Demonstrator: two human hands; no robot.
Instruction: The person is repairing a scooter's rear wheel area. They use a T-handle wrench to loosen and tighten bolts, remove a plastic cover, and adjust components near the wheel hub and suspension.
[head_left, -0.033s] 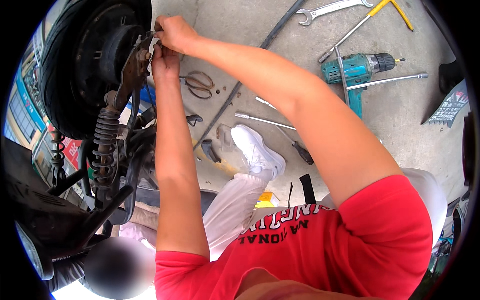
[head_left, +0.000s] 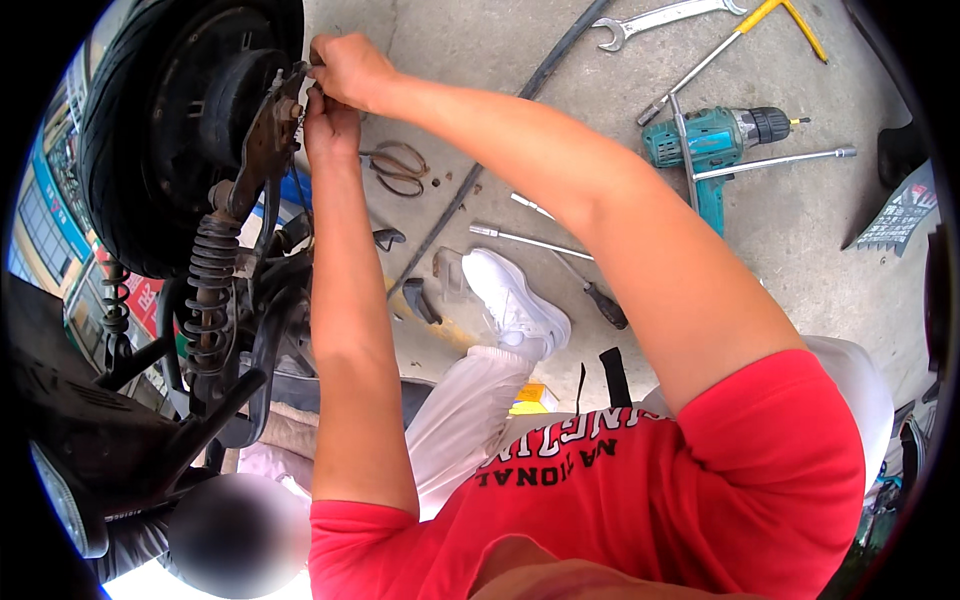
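A scooter wheel with a black tyre (head_left: 115,170) and a dark hub (head_left: 232,105) stands at the upper left. Along its right side runs a rusty metal bracket (head_left: 262,145) with bolts on it, joined below to a shock absorber with a coil spring (head_left: 210,285). My right hand (head_left: 355,70) reaches across to the bracket's upper end, fingers pinched together. Just below it, my left hand (head_left: 332,125) is closed at the same spot, fingertips against the bracket's edge. Whatever small part sits between the fingers is hidden.
On the concrete lie an open-ended wrench (head_left: 665,18), a yellow-handled socket wrench (head_left: 745,40), a teal power drill (head_left: 705,145) under a T-shaped wrench (head_left: 780,162), scissors (head_left: 398,170), a screwdriver (head_left: 603,303) and a dark hose (head_left: 560,60). A person's blurred head (head_left: 238,535) is at lower left.
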